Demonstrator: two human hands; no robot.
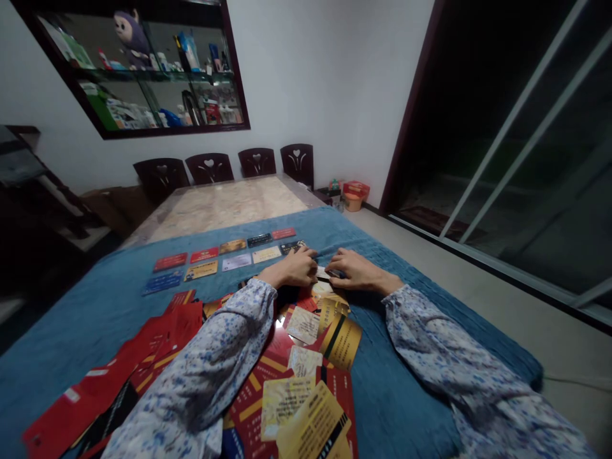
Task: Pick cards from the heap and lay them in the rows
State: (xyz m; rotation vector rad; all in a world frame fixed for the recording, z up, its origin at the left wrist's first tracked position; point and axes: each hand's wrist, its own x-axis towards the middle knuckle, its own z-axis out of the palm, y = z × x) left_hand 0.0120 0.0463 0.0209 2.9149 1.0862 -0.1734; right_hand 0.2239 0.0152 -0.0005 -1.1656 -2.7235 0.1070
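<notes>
My left hand (296, 266) and my right hand (354, 270) are close together over the far end of a card pile, fingers bent inward. Between them is a pale card (323, 275) with a dark stripe, its edges pinched on both sides; the fingertips partly cover it. Just beyond my left hand lies a black card (289, 247), the near end of a laid-out row. Below my wrists spread loose gold cards (341, 341), a pale patterned card (304, 325) and red card sleeves (253, 408). My left forearm hides part of the pile.
Two rows of cards lie flat, including a blue card (162, 282) and a red card (284, 233). More red sleeves (157, 344) are heaped at left. A blue cloth (115, 319) covers the near part of the marble table (224, 203). Chairs (297, 164) stand behind it.
</notes>
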